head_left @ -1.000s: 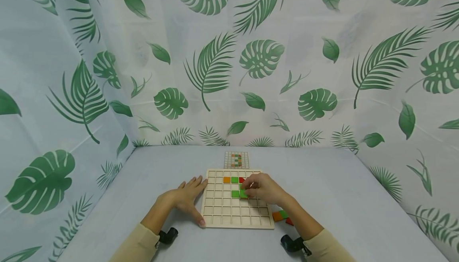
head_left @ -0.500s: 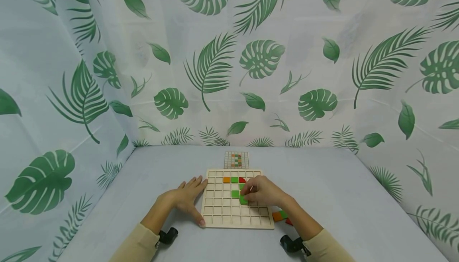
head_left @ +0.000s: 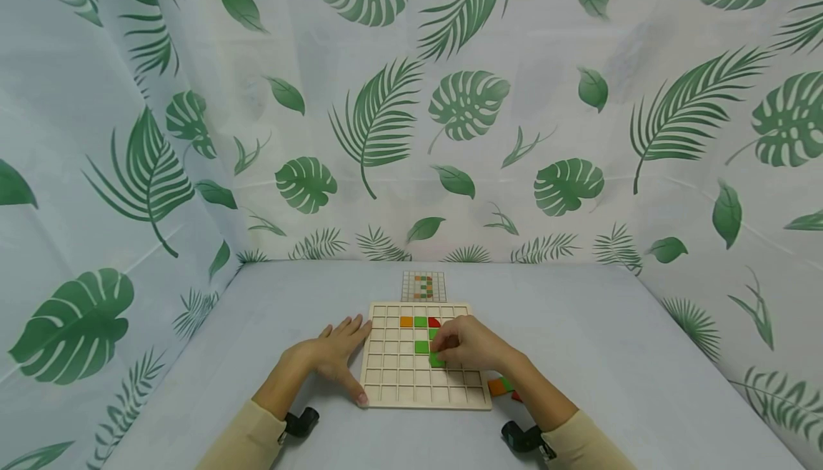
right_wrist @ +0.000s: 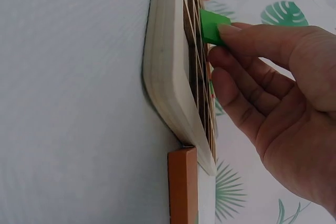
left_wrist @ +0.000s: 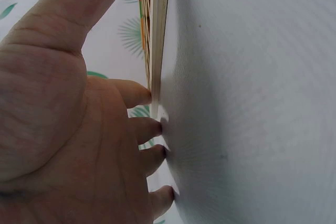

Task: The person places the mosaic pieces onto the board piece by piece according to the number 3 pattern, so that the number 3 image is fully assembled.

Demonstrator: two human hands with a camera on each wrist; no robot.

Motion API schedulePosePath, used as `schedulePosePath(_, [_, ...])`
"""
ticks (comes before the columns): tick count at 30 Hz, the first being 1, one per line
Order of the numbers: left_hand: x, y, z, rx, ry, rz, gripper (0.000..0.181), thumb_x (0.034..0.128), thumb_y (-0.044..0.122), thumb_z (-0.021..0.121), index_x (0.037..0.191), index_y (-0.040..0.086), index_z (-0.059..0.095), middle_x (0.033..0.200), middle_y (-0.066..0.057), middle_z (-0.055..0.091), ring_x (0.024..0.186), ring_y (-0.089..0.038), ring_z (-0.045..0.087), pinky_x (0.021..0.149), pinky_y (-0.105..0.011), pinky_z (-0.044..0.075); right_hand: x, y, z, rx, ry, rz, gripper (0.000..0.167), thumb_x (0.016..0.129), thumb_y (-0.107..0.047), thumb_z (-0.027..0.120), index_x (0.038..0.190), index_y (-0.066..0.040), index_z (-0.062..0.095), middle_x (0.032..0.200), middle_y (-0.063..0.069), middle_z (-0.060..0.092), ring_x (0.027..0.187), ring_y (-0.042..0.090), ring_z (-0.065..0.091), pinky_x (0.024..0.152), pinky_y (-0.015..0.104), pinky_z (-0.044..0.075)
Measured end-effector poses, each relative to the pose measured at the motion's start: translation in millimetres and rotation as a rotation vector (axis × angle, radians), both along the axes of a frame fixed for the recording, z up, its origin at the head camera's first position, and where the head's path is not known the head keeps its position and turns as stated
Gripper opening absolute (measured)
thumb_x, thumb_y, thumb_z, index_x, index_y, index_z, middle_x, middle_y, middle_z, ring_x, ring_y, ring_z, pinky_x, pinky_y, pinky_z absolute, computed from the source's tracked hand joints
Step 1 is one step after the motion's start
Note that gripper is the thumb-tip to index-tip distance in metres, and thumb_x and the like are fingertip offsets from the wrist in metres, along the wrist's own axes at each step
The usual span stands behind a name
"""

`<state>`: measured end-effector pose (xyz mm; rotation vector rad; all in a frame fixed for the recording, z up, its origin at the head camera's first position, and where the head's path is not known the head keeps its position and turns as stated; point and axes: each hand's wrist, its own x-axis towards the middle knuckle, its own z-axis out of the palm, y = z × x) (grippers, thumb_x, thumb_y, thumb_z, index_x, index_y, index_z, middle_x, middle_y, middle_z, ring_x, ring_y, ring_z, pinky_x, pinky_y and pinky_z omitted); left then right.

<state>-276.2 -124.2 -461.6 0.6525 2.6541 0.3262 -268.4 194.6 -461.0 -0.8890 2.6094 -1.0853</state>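
A wooden grid board (head_left: pixel 386 377) lies on the table. My left hand (head_left: pixel 336 354) rests spread at its left edge, thumb at the near corner and fingertips along the side. Between thumb and fingers my right hand (head_left: pixel 474 345) pinches a green tile (head_left: pixel 437 361); the right wrist view has this green tile (right_wrist: pixel 211 27) tilted at the grid. On the board sit an orange tile (head_left: pixel 407 322), a green tile (head_left: pixel 421 322), a red piece with a curved edge (head_left: pixel 434 322) and a green tile (head_left: pixel 421 347). Another green piece is partly hidden by my right fingers.
Behind the board lies a small card (head_left: pixel 424 287) printed with a grid and coloured squares. Loose pieces, among them an orange one (head_left: pixel 497 387), lie by the board's near right corner, partly under my right forearm. A leaf-patterned curtain (head_left: pixel 476 206) stands behind the table.
My right hand has moved the pinched green tile slightly toward the near side of the board, from beside the other green tile to a spot lower down. My left hand has stayed in place.
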Motion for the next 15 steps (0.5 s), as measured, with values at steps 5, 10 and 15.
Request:
schedulePosePath(5, [-0.9, -0.2, -0.2, 0.002, 0.003, -0.005, 0.144, 0.0596, 0.069, 0.092, 0.168, 0.012, 0.016, 0.176, -0.015, 0.01, 0.163, -0.036, 0.007, 0.13, -0.062, 0.012, -0.6, 0.4, -1.0, 0.006, -0.005, -0.006, 0.01, 0.09, -0.004, 0.078, 0.094, -0.013, 0.08, 0.09, -0.004, 0.074, 0.075, 0.009, 0.062, 0.066, 0.022, 0.055])
schedulePosePath(10, [-1.9, -0.1, -0.8, 0.002, -0.001, -0.005, 0.145, 0.0594, 0.07, 0.092, 0.168, 0.012, 0.015, 0.176, -0.015, 0.009, 0.163, -0.036, 0.006, 0.13, -0.062, 0.011, -0.5, 0.5, -1.6, 0.01, 0.012, 0.0, 0.011, 0.089, -0.001, 0.079, 0.093, -0.012, 0.08, 0.09, -0.001, 0.075, 0.074, 0.008, 0.062, 0.066, 0.022, 0.055])
schedulePosePath(15, [-1.4, -0.6, -1.9, -0.004, 0.005, -0.007, 0.144, 0.0599, 0.069, 0.092, 0.168, 0.012, 0.016, 0.176, -0.015, 0.01, 0.163, -0.036, 0.007, 0.129, -0.062, 0.013, 0.3, 0.4, -2.2, 0.011, 0.022, 0.007, 0.011, 0.087, -0.001, 0.081, 0.092, -0.011, 0.08, 0.089, 0.0, 0.075, 0.074, 0.006, 0.062, 0.065, 0.022, 0.055])
